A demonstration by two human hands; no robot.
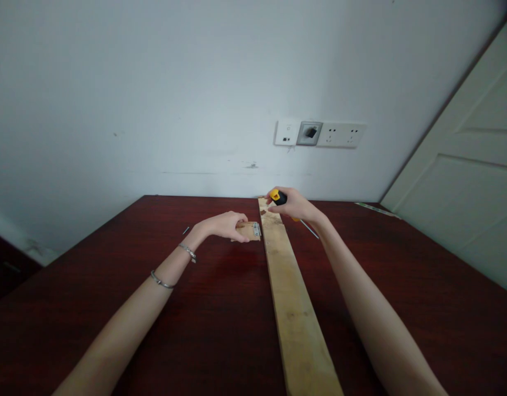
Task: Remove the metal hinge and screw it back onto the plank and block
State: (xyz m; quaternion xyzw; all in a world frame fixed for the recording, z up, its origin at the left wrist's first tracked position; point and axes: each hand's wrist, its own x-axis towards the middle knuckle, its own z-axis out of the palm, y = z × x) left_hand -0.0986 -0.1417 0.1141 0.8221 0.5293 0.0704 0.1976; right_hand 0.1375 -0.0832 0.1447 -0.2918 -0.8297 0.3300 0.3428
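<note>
My left hand (pixel 226 225) grips a small wooden block (pixel 247 231) by its left side. A small metal hinge (pixel 257 229) sits at the block's right end, close to the left edge of a long wooden board (pixel 292 300). My right hand (pixel 295 204) is closed around a screwdriver (pixel 278 197) with a yellow and black handle, over the board's far end. The screwdriver's metal shaft shows below that hand, slanting down to the right. My fingers cover the middle of its handle.
The board runs lengthwise on a dark red table (pixel 212 308) against a white wall. A thin metal piece (pixel 186 230) lies left of my left hand. Wall sockets (pixel 342 135) are beyond the table, a white door (pixel 476 165) stands at right, and a pale strip (pixel 377 209) lies along the far right edge.
</note>
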